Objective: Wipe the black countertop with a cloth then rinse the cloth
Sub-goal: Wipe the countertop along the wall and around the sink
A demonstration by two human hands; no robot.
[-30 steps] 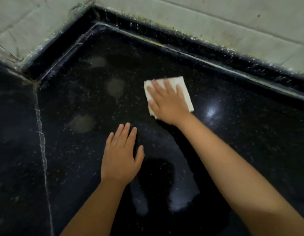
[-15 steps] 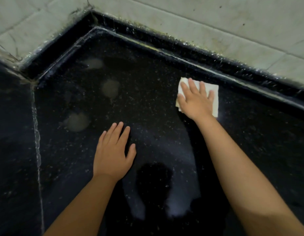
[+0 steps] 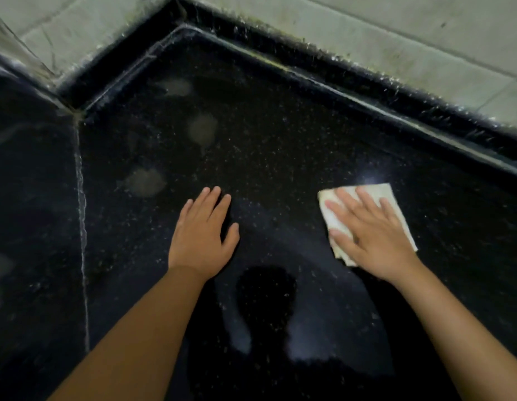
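A folded white cloth (image 3: 382, 195) lies flat on the speckled black countertop (image 3: 280, 146), right of centre. My right hand (image 3: 370, 233) presses down on it with straight, spread fingers, covering most of it. My left hand (image 3: 203, 235) rests flat on the bare countertop to the left, fingers straight, holding nothing. Several pale smudges (image 3: 202, 130) mark the counter towards the far left corner.
A raised black rim (image 3: 324, 70) borders the counter at the back, with pale tiled wall (image 3: 396, 33) behind it. A white seam (image 3: 80, 227) runs down the left side between two slabs. A dark reflection shows on the near counter.
My right hand has slid the cloth to the right and back towards me, away from the back rim. My left hand stays planted on the counter.
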